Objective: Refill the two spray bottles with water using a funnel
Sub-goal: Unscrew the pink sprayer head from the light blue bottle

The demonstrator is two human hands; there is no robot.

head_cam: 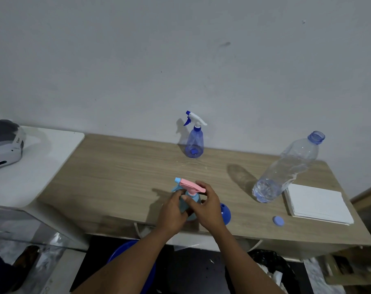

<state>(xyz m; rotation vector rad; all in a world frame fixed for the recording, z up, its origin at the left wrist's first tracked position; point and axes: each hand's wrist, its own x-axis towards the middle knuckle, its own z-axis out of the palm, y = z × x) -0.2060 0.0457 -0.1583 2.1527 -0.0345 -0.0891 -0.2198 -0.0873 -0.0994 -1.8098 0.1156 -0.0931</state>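
1. Tabletop: wooden, wide bare stretch on the left and centre; near edge runs just below the hands.
2. Water bottle: uncapped, standing at right, little water at the bottom. Judged mostly poured out.
3. Paper stack: beside the bottle's base, near the right edge.
4. Blue spray bottle: at the back by the wall, head on, well apart from the hands.
5. Pink-headed spray bottle: near the front edge. Left hand closed around its body; right hand grips its neck below the head. Tightening or loosening: cannot tell.
6. Funnel: lying just right of the right hand, not in use.
7. Cap: loose, near the front edge.
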